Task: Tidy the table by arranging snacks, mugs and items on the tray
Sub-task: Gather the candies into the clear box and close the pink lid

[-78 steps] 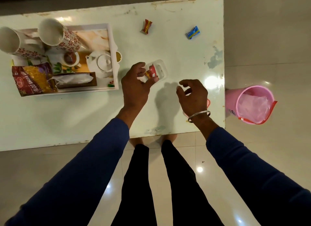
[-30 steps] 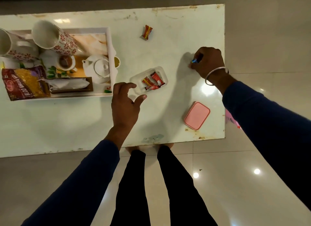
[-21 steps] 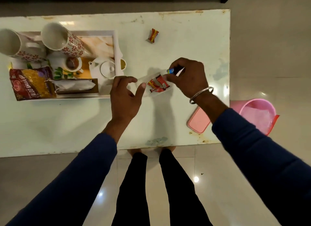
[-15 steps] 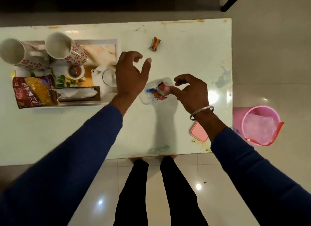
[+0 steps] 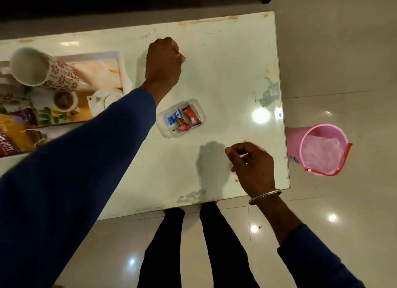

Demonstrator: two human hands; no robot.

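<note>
A clear plastic box (image 5: 165, 130) stands mid-table with a blue candy (image 5: 173, 117) and red candies (image 5: 191, 116) inside. My left hand (image 5: 164, 62) reaches over the far part of the table and is closed on a small wrapped candy; only its yellow tip (image 5: 178, 55) shows. My right hand (image 5: 252, 164) hovers near the front right edge, fingers loosely curled and apart, over the pink lid (image 5: 261, 148), which it mostly hides. The tray (image 5: 120, 60) at the left carries two flowered mugs (image 5: 40, 71), a white teapot (image 5: 101, 101), a small cup (image 5: 64, 100) and a snack packet (image 5: 17, 131).
A pink bin (image 5: 320, 149) with a plastic liner stands on the floor off the table's right edge. The white table (image 5: 225, 77) is worn at its edges. My legs stand at its front edge.
My left hand went from beside the box to the far table and closed on the loose candy there. The blue candy now lies in the box. My right hand drew back toward the pink lid.
</note>
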